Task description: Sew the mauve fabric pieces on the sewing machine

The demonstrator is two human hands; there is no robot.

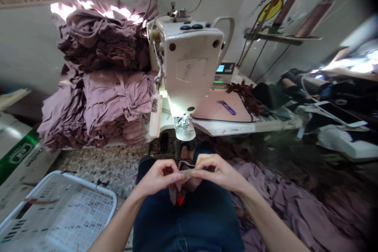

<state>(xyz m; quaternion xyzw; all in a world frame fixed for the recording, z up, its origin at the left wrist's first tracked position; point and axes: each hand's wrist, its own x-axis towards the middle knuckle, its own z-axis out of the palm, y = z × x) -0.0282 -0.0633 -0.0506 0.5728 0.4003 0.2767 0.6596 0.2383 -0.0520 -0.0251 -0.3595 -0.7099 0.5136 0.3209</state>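
Wall: painted, patterned border band along the top; a shelf (286,37) with cone-shaped items sits at upper right.
Sewing machine: cream industrial head (186,59), seen end-on; lit control panel (224,69) behind it.
Machine table: white edge (245,126), carrying a pink board (211,106), purple-handled snips (226,107) and dark cloth scraps (246,96).
Stacks: two large piles of mauve fabric pieces (102,75) beside the machine, left side, rumpled, not neatly squared.
Floor heap: loose mauve fabric (283,201) spread right of the seated person, unstacked. Much material sits on each side.
Right side: dark cloth and a phone-like slab (339,112), partly blurred.
Left side: white plastic basket (88,186), tilted, near a printed carton (20,153), on speckled terrazzo (109,169).
Lap: dark denim jeans (189,220), with a small red item (180,200) just below the hands; cannot tell what it is.
Left hand (159,177): closed, thumb and fingers pinching one end of the small mauve fabric piece (186,174).
Right hand (220,173): closed, pinching the other end.
Piece location: above the lap, in front of the presser foot (184,126), well off the machine.
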